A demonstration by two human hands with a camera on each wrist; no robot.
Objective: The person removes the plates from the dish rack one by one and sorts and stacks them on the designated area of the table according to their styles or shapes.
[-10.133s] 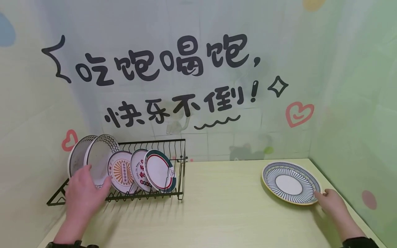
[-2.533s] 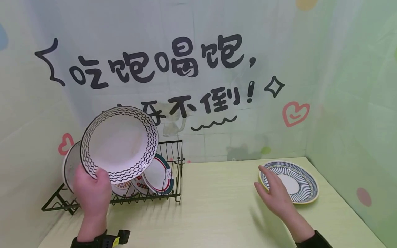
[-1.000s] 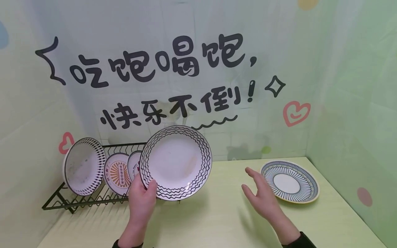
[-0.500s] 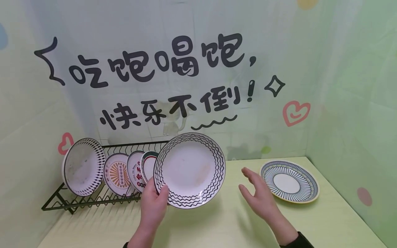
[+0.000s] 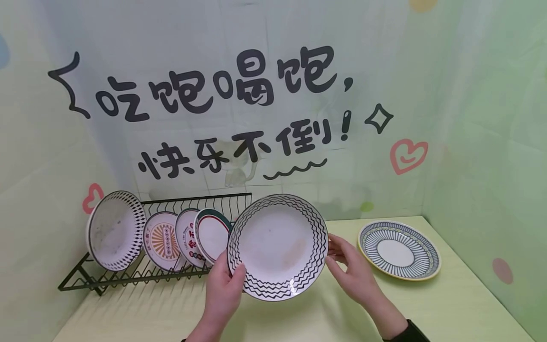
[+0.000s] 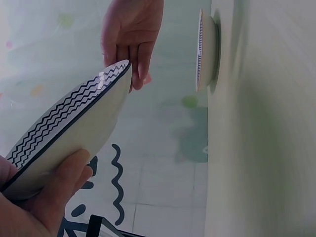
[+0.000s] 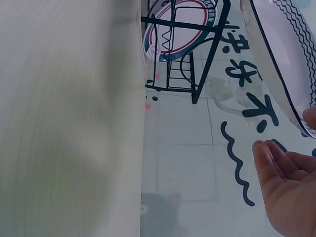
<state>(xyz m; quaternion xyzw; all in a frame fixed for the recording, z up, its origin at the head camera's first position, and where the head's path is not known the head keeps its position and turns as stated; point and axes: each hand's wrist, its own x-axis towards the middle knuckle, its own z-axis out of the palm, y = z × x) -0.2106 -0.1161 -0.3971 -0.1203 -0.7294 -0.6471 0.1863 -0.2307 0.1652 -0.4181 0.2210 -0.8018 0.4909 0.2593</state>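
Note:
A white plate with black zigzag lines round its rim (image 5: 278,244) is held up above the table, tilted toward the head camera. My left hand (image 5: 224,287) grips its left edge, thumb on the front face; the left wrist view shows the fingers against the plate's underside (image 6: 94,131). At the opposite edge is my right hand (image 5: 352,273), its thumb right at the rim and its fingers reaching behind. Those fingers look nearly straight in the right wrist view (image 7: 291,182). A blue-and-white striped plate (image 5: 395,250) with a yellow edge lies on the table to the right.
A black wire dish rack (image 5: 124,281) stands at the back left. It holds a bowl with a diamond-patterned rim (image 5: 115,230), a sunburst plate (image 5: 164,241) and other small plates (image 5: 211,235). Patterned walls close off the table (image 5: 141,313) at the back and sides.
The zigzag plate came out of the rack in my left hand and moved right and lower. My right hand left the striped plate and now meets the zigzag plate's right edge.

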